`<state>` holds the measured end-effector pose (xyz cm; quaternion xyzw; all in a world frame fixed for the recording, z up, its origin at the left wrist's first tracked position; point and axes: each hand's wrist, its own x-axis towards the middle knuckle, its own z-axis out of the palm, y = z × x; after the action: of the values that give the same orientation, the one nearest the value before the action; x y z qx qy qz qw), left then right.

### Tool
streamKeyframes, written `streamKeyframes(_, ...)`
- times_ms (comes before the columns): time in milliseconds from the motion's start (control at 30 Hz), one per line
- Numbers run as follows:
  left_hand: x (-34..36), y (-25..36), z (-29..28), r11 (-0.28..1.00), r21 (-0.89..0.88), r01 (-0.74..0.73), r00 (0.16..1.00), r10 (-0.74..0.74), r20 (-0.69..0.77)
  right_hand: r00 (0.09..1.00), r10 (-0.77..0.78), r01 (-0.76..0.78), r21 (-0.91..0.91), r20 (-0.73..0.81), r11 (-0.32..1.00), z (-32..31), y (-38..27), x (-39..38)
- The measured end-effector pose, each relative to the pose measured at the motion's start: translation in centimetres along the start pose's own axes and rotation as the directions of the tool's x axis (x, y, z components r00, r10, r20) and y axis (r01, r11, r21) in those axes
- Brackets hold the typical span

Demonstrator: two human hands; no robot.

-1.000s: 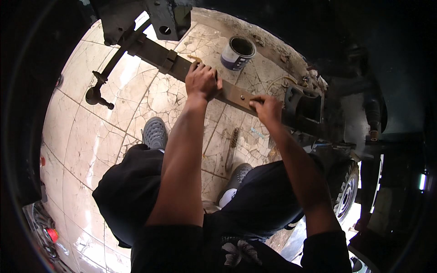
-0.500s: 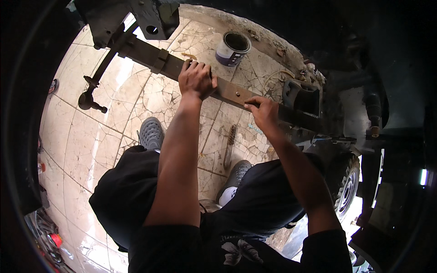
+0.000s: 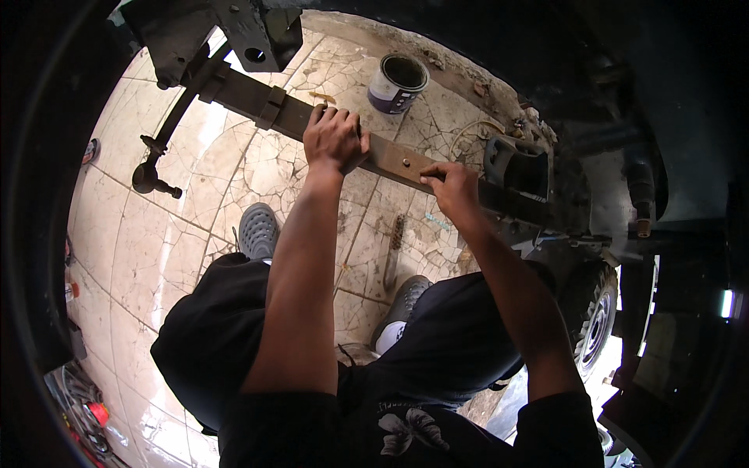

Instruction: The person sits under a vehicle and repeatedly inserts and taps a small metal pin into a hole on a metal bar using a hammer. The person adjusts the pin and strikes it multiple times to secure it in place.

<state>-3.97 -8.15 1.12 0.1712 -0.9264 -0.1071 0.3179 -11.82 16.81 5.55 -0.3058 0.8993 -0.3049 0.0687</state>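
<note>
A long steel bar (image 3: 390, 160) of flat strips, like a leaf spring, runs diagonally beneath a dark bracket (image 3: 273, 39), with a clamp (image 3: 271, 105) across it and a small bolt (image 3: 406, 163). My left hand (image 3: 334, 139) is closed over the bar's middle. Just right of the bolt, my right hand (image 3: 456, 187) grips the bar's edge with bent fingers. A rod with a ball joint (image 3: 144, 178) hangs at the left.
An open paint can (image 3: 398, 92) stands beyond the bar. A wire brush (image 3: 394, 249) lies between my feet on cracked tiles (image 3: 140, 257). A dark housing (image 3: 515, 168) is beside my right hand. A wheel (image 3: 593, 320) is at right, tools (image 3: 86, 398) lower left.
Compared with a second ago, the bar and both hands appear slightly further left in view, along with the background. Both hands keep their hold on the bar.
</note>
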Motion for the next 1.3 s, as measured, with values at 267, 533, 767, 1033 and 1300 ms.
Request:
streamKeyframes(267,0.3,-0.2,-0.2,1.000,-0.008,-0.002,1.000,0.002,0.025,0.988,0.156,-0.155,0.025,-0.007,0.988,0.1,-0.7,2.6)
streamKeyframes(533,0.2,0.0,-0.2,1.000,-0.007,0.007,0.999,-0.007,0.047,0.981,0.186,-0.188,0.036,0.051,0.982,0.0,-0.7,1.5)
streamKeyframes(767,0.0,0.0,-0.3,1.000,0.006,0.010,0.999,-0.010,0.047,0.997,0.073,-0.074,-0.034,-0.036,0.997,0.4,-0.5,-0.1)
streamKeyframes(1033,0.5,0.1,-0.1,0.999,-0.045,0.017,0.999,-0.016,0.028,0.987,0.150,-0.149,0.020,-0.059,0.989,0.5,-0.1,3.4)
streamKeyframes(1300,0.0,0.0,-0.1,0.999,-0.023,0.025,1.000,-0.025,0.006,0.998,0.056,-0.056,0.034,-0.013,0.998,0.0,0.5,-1.2)
